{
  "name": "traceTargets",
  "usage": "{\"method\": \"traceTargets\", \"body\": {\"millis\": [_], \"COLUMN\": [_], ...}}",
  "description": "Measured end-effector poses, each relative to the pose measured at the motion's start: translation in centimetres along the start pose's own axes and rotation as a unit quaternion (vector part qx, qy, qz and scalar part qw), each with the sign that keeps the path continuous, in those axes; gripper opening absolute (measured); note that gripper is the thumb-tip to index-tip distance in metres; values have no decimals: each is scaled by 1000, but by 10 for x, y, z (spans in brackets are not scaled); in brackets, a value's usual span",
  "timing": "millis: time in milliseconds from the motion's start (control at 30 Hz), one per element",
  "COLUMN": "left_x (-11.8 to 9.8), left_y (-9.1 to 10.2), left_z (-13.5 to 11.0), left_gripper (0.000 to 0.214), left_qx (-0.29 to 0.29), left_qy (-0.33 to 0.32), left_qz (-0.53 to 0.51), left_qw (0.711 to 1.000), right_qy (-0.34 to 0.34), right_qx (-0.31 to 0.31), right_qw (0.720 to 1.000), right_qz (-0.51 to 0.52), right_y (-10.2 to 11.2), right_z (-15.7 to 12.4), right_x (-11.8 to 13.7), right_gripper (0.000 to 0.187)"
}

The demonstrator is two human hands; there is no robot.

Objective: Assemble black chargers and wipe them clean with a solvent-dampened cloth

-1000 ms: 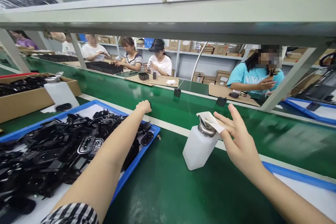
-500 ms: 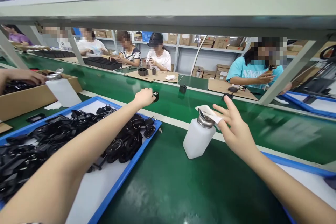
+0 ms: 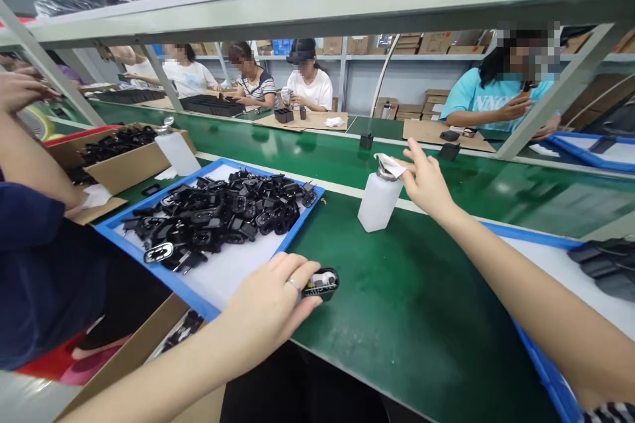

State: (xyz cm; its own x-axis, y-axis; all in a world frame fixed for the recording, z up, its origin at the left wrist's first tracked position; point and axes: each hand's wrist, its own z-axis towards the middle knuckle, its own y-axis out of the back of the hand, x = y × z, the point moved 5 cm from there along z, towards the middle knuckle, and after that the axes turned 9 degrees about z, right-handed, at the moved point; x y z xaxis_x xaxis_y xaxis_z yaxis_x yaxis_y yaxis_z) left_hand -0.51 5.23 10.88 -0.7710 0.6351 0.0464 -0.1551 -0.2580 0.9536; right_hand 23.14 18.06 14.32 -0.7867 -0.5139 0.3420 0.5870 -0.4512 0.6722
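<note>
On my head view, my left hand (image 3: 278, 297) has a small black casing (image 3: 328, 283) grasped between thumb and fingers, its open end turned toward the right and showing pale and metallic parts inside; a ring sits on one finger; the casing is over the green bench (image 3: 397, 297), near the front edge and just beyond the corner of a blue tray (image 3: 184, 292), though I cannot tell whether it touches the surface; my right hand (image 3: 427, 184) is farther out, pinching the end of a white cloth (image 3: 391, 165) with the other fingers spread upward; the cloth lies across the metal top of a white bottle (image 3: 378, 203), which stands upright on the bench; left of it, the tray carries a heap of black parts (image 3: 233, 208), with some white lining bare at its near side; a second white bottle (image 3: 178, 153) stands past the tray, beside a cardboard box (image 3: 126, 168) of dark pieces; to my right, another blue tray (image 3: 526, 244) bears more black pieces (image 3: 608, 271); at far left I see a co-worker's hand (image 3: 22, 91), raised; beyond the bench, two black blocks (image 3: 366, 141) sit apart on a green belt (image 3: 307, 157).
</note>
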Motion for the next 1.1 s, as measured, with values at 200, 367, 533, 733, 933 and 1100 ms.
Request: {"method": "traceTargets", "body": {"millis": [200,367,533,733,933,1100], "left_x": [-37,-45,-31,-33,-33,-34], "left_y": [-54,-87,-101,-102,-104,-104], "left_z": [2,5,-1,-1,0,1], "left_gripper": [28,30,36,28,26,17], "left_qx": [-25,-46,-17,-15,-8,-11], "left_qy": [71,129,178,162,178,161], "left_qz": [-93,-187,-292,-279,-271,-295], "left_qw": [993,973,939,946,946,942], "right_qy": [-10,-25,-71,-114,-31,26], "right_qx": [-8,-65,-64,95,135,128], "right_qw": [1000,997,995,986,989,989], "right_qz": [-25,-22,37,77,57,71], "right_y": [-4,15,21,-23,-52,-63], "right_z": [2,-2,-46,-122,-152,-158], "right_x": [4,15,46,84,114,133], "right_gripper": [53,51,51,49,55,55]}}
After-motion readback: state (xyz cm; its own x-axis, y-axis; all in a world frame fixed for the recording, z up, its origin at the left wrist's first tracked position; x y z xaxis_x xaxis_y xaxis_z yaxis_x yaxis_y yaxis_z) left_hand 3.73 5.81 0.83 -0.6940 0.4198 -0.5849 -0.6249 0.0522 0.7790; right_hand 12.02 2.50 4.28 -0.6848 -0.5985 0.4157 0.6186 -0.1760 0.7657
